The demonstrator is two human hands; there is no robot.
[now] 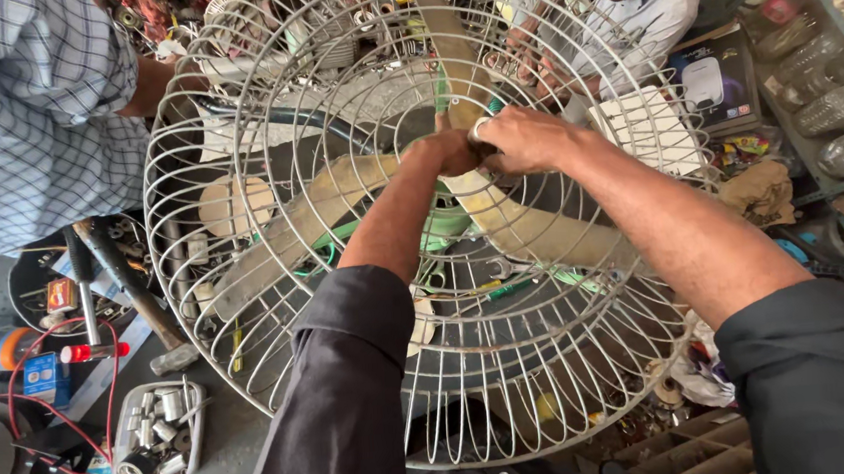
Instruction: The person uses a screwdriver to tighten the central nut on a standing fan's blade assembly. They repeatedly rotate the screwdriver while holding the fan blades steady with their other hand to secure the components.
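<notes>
Big round wire fan guard (245, 281) fills most of the view, tilted toward the camera w/ the fan inside it; three dusty tan blades (542, 233) spread from the hub at centre, one up, one lower-left, one lower-right. Both arms in dark sleeves reach into the guard. Left hand (450, 151) and right hand (527, 138) meet at the hub, touching each other, fingers curled shut on a small part there; what exactly it is can't be told. Person in a checked shirt (20, 108) stands at far left; another person sits past the guard, top right. Hammer (136, 295) lies lower-left beside the guard. Small tray of metal bits (156, 433) near the bottom-left corner, red wires (26, 373) next to it.
</notes>
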